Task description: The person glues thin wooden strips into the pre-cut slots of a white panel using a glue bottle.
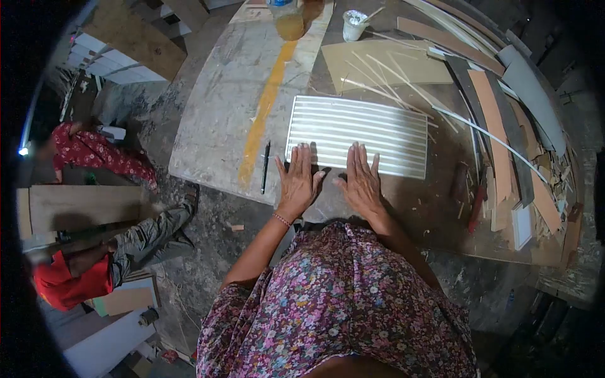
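A white rectangular panel with raised parallel slats lies flat on the worktable in front of me. On its lower left edge rest the fingertips of my left hand, which is flat with the fingers stretched out. My right hand lies alongside, palm down, its fingertips touching the panel's near edge around the middle. Neither hand grips anything. Left of my left hand is a dark pen, lying lengthwise on the pale board.
Thin wood strips lie behind the panel beside a white cup. Long offcuts pile up at the right, near a red-handled tool. A plastic bottle stands at the back. Two people are on the floor at left.
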